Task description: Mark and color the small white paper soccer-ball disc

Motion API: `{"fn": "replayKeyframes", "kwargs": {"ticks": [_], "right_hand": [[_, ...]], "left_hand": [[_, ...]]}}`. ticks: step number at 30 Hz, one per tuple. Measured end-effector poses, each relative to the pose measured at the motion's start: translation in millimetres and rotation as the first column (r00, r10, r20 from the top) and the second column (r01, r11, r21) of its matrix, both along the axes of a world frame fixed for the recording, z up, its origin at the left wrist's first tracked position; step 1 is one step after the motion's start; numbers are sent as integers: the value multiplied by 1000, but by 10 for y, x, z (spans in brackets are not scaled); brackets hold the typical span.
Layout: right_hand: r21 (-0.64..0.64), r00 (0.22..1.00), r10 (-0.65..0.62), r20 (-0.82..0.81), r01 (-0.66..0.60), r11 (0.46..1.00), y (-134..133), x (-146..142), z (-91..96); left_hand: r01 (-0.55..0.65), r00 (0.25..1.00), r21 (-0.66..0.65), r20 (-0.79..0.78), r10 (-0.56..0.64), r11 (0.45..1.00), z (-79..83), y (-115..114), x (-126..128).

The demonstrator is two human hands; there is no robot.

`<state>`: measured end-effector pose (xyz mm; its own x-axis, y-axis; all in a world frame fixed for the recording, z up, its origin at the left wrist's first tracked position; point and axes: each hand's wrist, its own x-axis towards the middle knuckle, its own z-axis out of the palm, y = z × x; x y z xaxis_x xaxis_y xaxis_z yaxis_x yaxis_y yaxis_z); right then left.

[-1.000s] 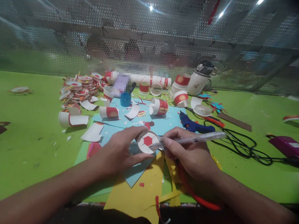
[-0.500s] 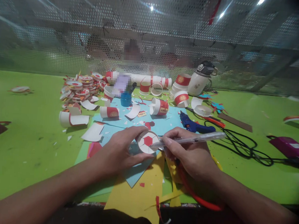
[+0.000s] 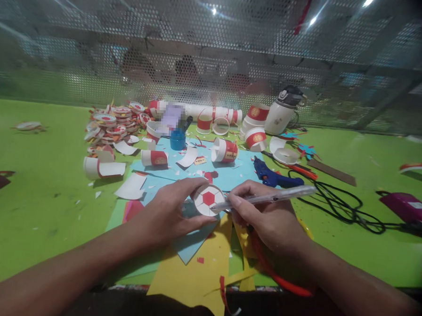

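Blue pot (image 3: 177, 139) is holding dark pens beyond cut paper cups (image 3: 224, 150). My left hand (image 3: 171, 211) is gripping the football disc (image 3: 209, 200); my right hand (image 3: 264, 217) is pinching a clear pen (image 3: 265, 198) touching it.

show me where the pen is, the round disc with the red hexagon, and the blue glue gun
pen (image 3: 265, 198), head view, middle of its clear barrel, held in the right hand.
round disc (image 3: 209, 198), head view, its red hexagon centre, held by the left hand.
blue glue gun (image 3: 273, 178), head view, on its body.

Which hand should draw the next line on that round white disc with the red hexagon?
Right, probably. The right hand already grips the clear pen, its tip touching the round white paper disc with the red hexagon. The left hand is busy pinching the disc's edge, steadying it.
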<state>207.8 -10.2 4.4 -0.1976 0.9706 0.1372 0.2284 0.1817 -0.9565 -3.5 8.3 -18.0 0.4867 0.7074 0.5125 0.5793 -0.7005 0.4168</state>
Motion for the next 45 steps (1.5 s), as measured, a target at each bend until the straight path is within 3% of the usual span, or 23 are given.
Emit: {"fn": "replayKeyframes", "kwargs": {"ticks": [10, 19, 23, 27, 31, 37, 45], "right_hand": [[-20, 999, 24, 20, -24, 1000, -33, 13, -10], [-52, 994, 68, 91, -63, 997, -1, -10, 59], [-92, 996, 89, -5, -90, 992, 10, 14, 60], [29, 971, 19, -238, -12, 1000, 62, 56, 52], [122, 984, -95, -153, 114, 986, 121, 101, 23], [69, 994, 110, 2, -110, 992, 129, 92, -27], [-97, 974, 115, -195, -135, 986, 112, 68, -27]], "left_hand": [[-10, 1000, 27, -6, 10, 1000, -19, 14, -4], [-1, 1000, -35, -28, 0, 999, -14, 6, 7], [10, 1000, -106, -28, -13, 994, -12, -4, 3], [0, 1000, -142, 16, 2, 990, -28, 8, -7], [79, 997, -123, 27, -76, 989, -24, 22, -7], [169, 985, -163, 61, -161, 972, -8, 23, -4], [65, 994, -267, 101, -39, 962, -13, -31, 36]]}}
